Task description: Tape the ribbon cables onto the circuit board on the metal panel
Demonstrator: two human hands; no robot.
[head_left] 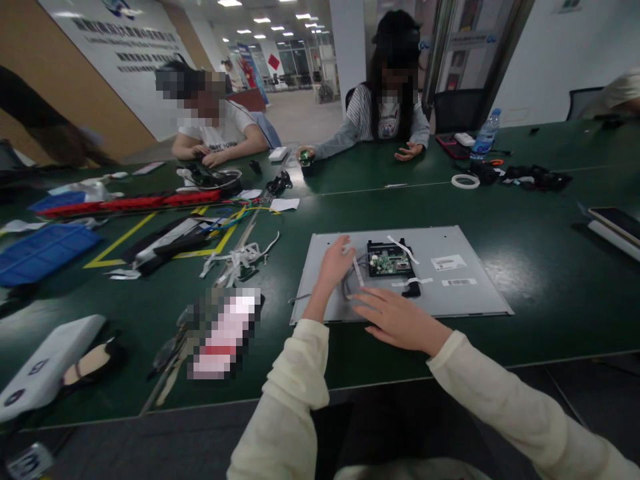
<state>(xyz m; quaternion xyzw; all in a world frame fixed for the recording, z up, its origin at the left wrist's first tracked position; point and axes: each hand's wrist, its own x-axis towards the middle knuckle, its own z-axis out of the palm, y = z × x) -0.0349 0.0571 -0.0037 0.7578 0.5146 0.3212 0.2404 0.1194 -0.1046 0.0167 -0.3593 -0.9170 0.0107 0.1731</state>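
A grey metal panel (pixel 465 300) lies flat on the green table (pixel 550 267), with a small green circuit board (pixel 389 261) in a black frame near its middle and strips of white tape around it. My left hand (pixel 336 263) rests on the panel's left part, fingers stretched toward the board and the thin cables beside it. Lying flat on the panel's near edge, my right hand (pixel 395 319) has its fingers spread and pointing left, and holds nothing. Both arms wear cream sleeves.
Left of the panel lie cut white strips (pixel 240 259), cables, a red bar (pixel 135 203), blue trays (pixel 43 250) and yellow floor-tape markings. Two people sit across the table handling small parts. A water bottle (pixel 485 137), a tape roll (pixel 465 181) and black parts sit at the far right.
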